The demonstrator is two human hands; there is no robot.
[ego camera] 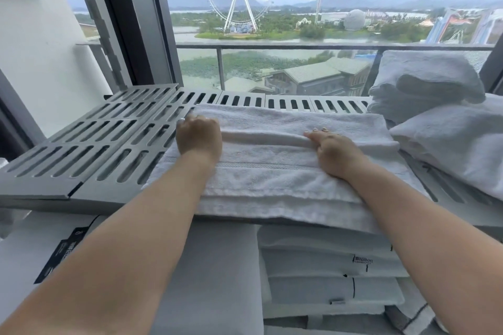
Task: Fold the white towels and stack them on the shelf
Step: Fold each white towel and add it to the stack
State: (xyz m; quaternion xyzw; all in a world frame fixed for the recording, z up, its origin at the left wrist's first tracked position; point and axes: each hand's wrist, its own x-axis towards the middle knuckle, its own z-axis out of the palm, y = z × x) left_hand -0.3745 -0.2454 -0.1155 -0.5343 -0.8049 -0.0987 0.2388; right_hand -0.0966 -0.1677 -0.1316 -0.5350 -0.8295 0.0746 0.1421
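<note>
White terry on grey slats: the towel (272,177) lies flat across the shelf (89,144), its near edge reaching the front lip at 6 o'clock. It looks already doubled along its length, and a raised ridge of cloth runs across it from 9 to 3 o'clock.

The left hand (198,139) sits at the towel's 10 o'clock corner, knuckles up, fingers curled down over the cloth edge. The right hand (334,152) is at about 2 o'clock on the towel, fingers close together and bent, nipping the ridge. Its thumb is hidden, so I cannot tell how firm that pinch is.

At 3 o'clock a pile (424,81) of folded towels stands on the same shelf, just beside the towel's end. Below, at 6 o'clock, a stack (326,266) of folded linen fills the lower level.

By my reading the folding step is in hand, with a lengthwise fold half drawn and stacking not yet begun. The next move calls for both hands to carry the gripped ridge together toward 6 o'clock, level, so the edges meet square. Then comes a press flat, a fold of the ends across, and a lift onto the pile at 3 o'clock.
</note>
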